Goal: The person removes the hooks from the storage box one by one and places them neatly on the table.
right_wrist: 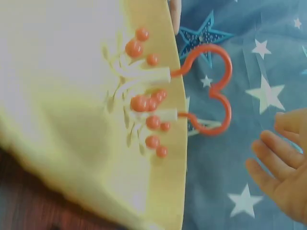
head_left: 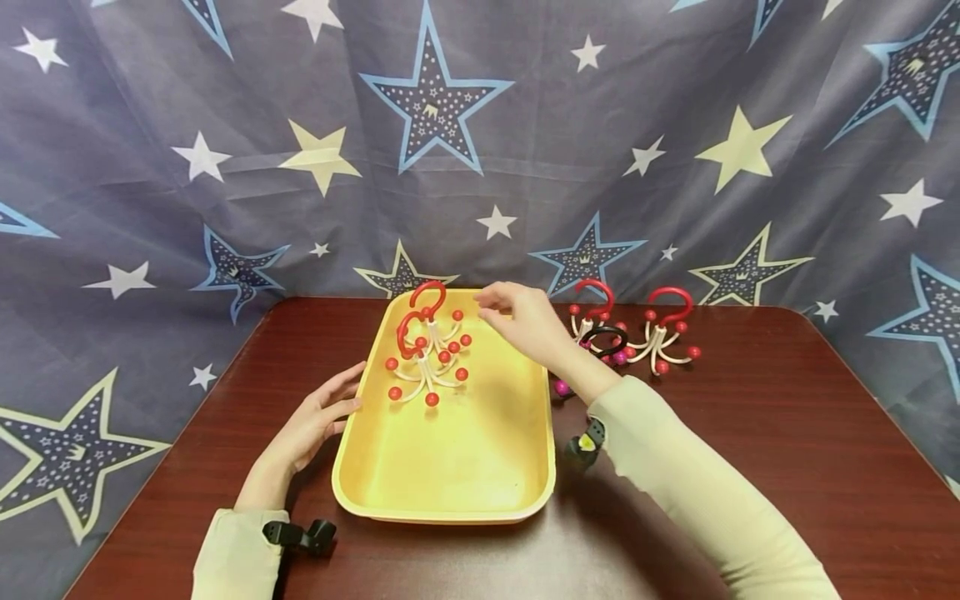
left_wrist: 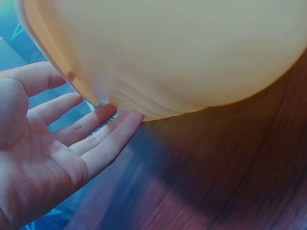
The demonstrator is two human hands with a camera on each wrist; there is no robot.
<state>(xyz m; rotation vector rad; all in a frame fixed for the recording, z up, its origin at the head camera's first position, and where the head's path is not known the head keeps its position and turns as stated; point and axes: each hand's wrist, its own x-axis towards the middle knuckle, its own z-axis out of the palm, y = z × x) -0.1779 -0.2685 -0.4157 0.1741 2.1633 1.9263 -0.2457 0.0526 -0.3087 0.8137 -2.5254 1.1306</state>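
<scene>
A yellow tray (head_left: 457, 467) stands lengthwise on the table. Inside it, toward the far left, are two white multi-armed hangers with red hooks and red ball tips, a nearer hanger (head_left: 425, 367) and a farther hanger (head_left: 432, 329). My left hand (head_left: 311, 429) rests its extended fingers against the tray's left outer side; the left wrist view shows its fingertips (left_wrist: 136, 117) at the tray wall. Over the tray's far right part hovers my right hand (head_left: 528, 325), fingers loosely bent. In the right wrist view the right hand (right_wrist: 283, 167) holds nothing and is apart from the hangers.
Right of the tray stand a red-hooked hanger (head_left: 658, 340) and another red-hooked hanger (head_left: 596, 287). Beside the latter is a black-hooked hanger (head_left: 606, 331) with magenta balls, partly hidden by my right arm. A star-patterned curtain (head_left: 480, 192) hangs behind the brown table (head_left: 787, 467).
</scene>
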